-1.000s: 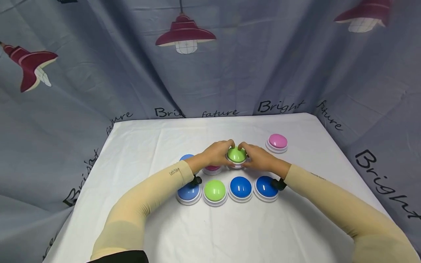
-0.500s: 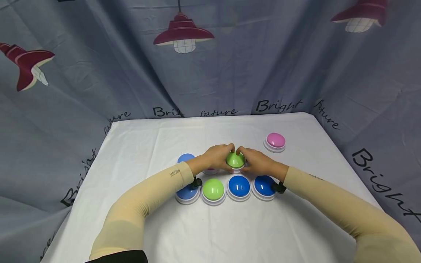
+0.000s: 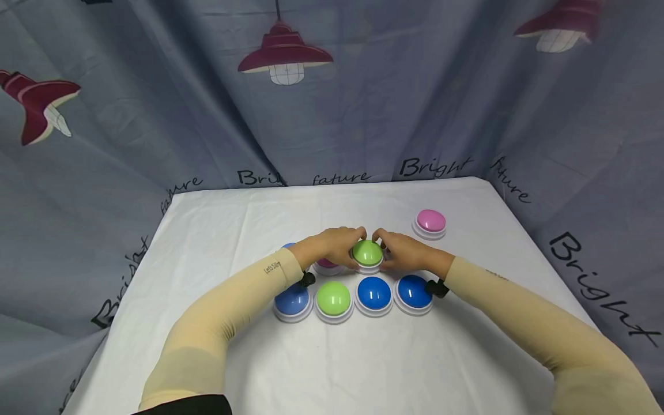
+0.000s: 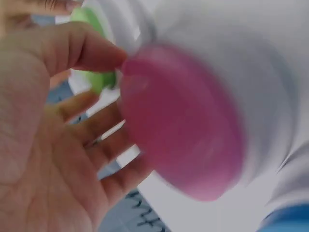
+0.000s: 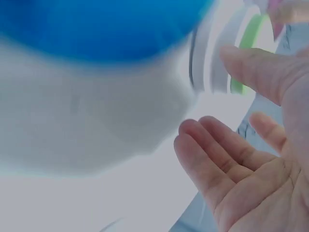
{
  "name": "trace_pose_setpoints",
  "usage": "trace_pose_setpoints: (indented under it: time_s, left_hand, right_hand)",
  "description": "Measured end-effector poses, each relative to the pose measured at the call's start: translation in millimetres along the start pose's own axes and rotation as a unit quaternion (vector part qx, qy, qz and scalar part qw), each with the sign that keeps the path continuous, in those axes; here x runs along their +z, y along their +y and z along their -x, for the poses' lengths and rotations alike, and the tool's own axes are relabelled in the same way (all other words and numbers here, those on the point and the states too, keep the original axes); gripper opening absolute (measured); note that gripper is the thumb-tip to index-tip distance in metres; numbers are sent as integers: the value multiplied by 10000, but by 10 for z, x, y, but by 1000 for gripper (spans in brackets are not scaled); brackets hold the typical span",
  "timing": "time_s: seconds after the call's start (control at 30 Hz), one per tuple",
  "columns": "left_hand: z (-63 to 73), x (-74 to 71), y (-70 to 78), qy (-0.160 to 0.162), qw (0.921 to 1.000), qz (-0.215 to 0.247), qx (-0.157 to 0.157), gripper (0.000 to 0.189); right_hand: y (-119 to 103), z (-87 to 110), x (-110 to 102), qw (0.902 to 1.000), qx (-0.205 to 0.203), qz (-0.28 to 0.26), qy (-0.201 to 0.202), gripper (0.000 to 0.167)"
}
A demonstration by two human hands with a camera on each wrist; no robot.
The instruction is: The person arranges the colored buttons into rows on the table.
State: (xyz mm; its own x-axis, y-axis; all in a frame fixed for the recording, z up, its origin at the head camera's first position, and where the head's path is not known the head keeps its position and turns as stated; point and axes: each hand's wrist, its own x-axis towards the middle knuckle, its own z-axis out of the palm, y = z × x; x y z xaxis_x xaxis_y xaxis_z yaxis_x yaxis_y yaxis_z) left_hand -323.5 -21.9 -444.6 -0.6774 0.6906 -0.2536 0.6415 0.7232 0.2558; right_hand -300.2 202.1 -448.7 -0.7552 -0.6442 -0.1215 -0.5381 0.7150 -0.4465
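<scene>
A green dome button (image 3: pixel 367 253) on a white round base stands on the table, between the two hands. My left hand (image 3: pixel 339 245) arches at its left side, with fingers spread loosely in the left wrist view. My right hand (image 3: pixel 410 252) curves along the opposite side; in the right wrist view its thumb overlaps the white base and its other fingers stand off. Whether any fingertip still touches the button is unclear. A pink button (image 4: pixel 181 123) lies by the left thumb, partly covered by that hand in the head view.
In front runs a row of buttons: a paler blue one (image 3: pixel 291 301), a green one (image 3: pixel 334 300), a blue one (image 3: pixel 374 294) and another blue one (image 3: pixel 413 292). Another pink button (image 3: pixel 430 222) sits farther back right. The left forearm mostly hides a rear blue button (image 3: pixel 289 245).
Both hands have brought the rear green button nearer to the front row, where it now stands. In the last half second it has hardly moved, and the fingers have loosened around it.
</scene>
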Motion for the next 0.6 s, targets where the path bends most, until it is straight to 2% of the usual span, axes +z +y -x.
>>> trace_pose_setpoints:
  time_s: [0.13,0.2,0.3,0.43,0.6]
  left_hand:
    - [-61,-165,-55,-551,9970,509,-164,63]
    - [-130,-226,-86,-640,9947,785,-192,55]
    - [-261,-282,-115,-587,9934,974,-132,45]
    - [-512,-299,-107,-316,9965,773,-79,36]
    - [-886,-292,54,58,9984,516,-231,36]
  right_hand:
    - [148,18,-155,9990,402,-204,-48,55]
    - [257,42,-214,9982,523,-272,46,49]
    - [409,98,-298,9972,618,-376,211,43]
    - [618,190,-400,9948,793,-264,574,36]
    - [837,319,-517,9867,1206,-62,1084,29]
